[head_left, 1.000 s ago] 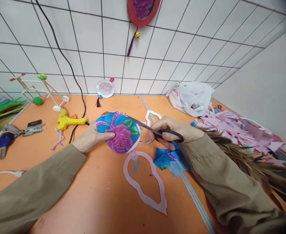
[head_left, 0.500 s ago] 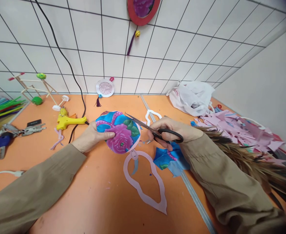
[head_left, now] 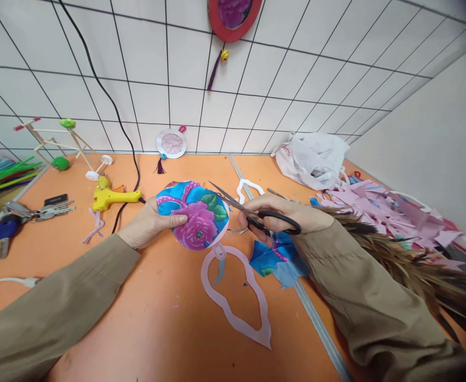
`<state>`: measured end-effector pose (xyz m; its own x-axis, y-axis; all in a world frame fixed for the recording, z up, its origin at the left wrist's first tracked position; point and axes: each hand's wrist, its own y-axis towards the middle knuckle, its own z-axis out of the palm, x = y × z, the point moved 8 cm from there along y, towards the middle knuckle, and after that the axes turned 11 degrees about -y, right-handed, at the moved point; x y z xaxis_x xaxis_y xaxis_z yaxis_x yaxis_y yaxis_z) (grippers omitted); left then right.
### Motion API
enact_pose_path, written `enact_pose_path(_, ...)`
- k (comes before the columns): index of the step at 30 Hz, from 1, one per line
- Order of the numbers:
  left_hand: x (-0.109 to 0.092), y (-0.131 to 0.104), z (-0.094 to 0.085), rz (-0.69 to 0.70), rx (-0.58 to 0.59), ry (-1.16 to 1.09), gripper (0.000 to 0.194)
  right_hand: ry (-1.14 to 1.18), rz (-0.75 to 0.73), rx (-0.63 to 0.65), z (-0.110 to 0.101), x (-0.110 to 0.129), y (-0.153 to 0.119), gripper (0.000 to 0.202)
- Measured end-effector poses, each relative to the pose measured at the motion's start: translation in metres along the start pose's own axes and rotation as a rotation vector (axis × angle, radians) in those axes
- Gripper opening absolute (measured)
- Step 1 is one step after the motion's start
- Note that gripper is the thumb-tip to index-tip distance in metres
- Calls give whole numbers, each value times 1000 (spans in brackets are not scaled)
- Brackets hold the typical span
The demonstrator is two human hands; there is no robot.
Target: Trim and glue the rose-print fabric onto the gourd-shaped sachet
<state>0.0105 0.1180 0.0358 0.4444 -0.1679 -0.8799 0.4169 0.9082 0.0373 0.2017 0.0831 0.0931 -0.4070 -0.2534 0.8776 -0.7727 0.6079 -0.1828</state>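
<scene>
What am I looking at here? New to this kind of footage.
No machine: these are a person's bare hands, seen by one camera worn on the head, looking forward and down. The left hand holds a rounded piece of flowered fabric; the right hand holds black-handled scissors. On the orange table lie a pink cut-out frame, blue fabric scraps, a yellow glue gun, keys and a white plastic bag.

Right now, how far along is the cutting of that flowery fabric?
The blue fabric with a purple flower looks mostly rounded; a crumpled blue scrap lies nearby. The left hand holds the fabric, the right hand black-handled scissors at its edge. Perhaps the pale pink rim remains to trim; I can't tell how much.
</scene>
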Motion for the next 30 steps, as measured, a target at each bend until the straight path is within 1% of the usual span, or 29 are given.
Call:
enact_pose_path(3, 0, 0, -1, -9, -13, 17, 42, -23, 37, -33, -2, -2, 0, 40)
enact_pose_path(5, 0, -1, -2, -13, -23, 30, 40, -50, 51, -46, -3, -2, 0, 40)
enact_pose_path(9, 0, 0, -2, -13, -30, 39, 38, -67, 78, -55, -3, -3, 1, 48)
enact_pose_path(14, 0, 0, -3, -21, -40, 50, 39, -25, 106, -57, -4, -8, 0, 55)
enact_pose_path(20, 1, 0, 0, -17, 15, 36, 38, 24, 96, -59, -5, -13, -1, 55)
enact_pose_path(26, 1, -1, 1, -12, 26, 18, 40, 39, 85, -61, -6, -18, -2, 49)
enact_pose_path(30, 2, 0, 2, -11, 39, 9, 41, 26, 94, -42, -7, -19, -3, 49)
